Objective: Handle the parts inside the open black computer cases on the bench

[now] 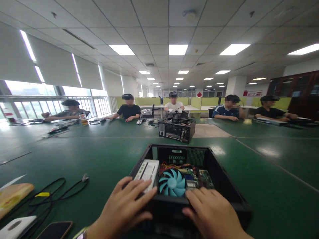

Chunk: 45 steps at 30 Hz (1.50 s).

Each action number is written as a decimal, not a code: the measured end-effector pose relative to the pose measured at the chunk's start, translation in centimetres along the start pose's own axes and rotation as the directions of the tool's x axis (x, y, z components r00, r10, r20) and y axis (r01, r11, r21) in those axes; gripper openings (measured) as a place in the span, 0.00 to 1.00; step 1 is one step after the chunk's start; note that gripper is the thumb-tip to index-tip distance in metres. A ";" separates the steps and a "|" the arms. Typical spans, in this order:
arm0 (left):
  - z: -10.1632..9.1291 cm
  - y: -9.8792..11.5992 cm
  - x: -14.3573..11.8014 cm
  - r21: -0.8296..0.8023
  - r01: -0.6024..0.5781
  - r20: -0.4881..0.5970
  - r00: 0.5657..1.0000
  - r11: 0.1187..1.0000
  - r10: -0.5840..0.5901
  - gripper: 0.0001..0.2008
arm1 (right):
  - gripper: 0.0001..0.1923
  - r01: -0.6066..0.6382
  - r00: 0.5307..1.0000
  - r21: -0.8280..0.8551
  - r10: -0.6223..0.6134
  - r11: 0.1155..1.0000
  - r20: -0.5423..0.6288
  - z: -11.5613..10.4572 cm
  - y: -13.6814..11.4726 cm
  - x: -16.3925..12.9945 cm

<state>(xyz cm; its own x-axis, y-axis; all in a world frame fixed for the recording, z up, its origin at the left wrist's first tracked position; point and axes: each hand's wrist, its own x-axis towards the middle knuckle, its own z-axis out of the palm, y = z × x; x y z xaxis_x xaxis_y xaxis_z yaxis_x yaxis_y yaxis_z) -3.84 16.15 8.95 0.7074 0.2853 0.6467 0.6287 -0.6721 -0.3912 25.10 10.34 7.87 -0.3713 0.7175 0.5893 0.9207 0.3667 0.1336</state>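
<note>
An open black computer case (pixel 224 172) lies in front of me with its inside facing up. My left hand (pixel 127 202) grips its near left rim, fingers stretched over the edge onto the white-labelled power supply (pixel 149 167), thumb on the outer wall. Around the near rim, my right hand (pixel 211 209) has its fingers curled inside and its thumb outside. Between the hands sits a cooling fan (pixel 172 182) with light blue blades; my right fingertips are close to its lower right edge. Behind it are coloured cables (pixel 169 166) and a circuit board (pixel 205 177).
Black cables (pixel 53 192), a phone (pixel 54 229), a white device (pixel 18 227) and a yellow packet (pixel 16 197) lie at left on the green table (pixel 99 149). Another open computer case (pixel 174 129) stands ahead. Several people sit along the far side.
</note>
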 end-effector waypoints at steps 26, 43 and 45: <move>27.7 -12.8 17.4 -0.065 0.471 0.393 0.822 0.880 -0.411 0.42 | 0.27 -0.505 0.842 -0.156 0.524 0.849 0.125 20.8 19.1 26.7; 15.7 -5.4 7.2 -0.241 0.617 0.518 0.735 0.750 -0.438 0.19 | 0.31 -0.628 0.771 0.323 0.512 0.708 0.378 19.3 12.4 17.6; 14.5 -2.9 7.2 -0.269 0.628 0.505 0.738 0.731 -0.448 0.09 | 0.28 -0.614 0.777 0.452 0.395 0.647 0.490 17.0 9.6 13.7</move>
<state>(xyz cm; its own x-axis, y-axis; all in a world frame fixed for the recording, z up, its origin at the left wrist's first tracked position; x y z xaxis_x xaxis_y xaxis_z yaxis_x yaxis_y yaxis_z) 4.10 30.02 5.26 0.4030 0.8566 0.3222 0.8166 -0.4955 0.2961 26.83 33.82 3.68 0.0164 0.9926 0.1202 0.7695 0.0642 -0.6354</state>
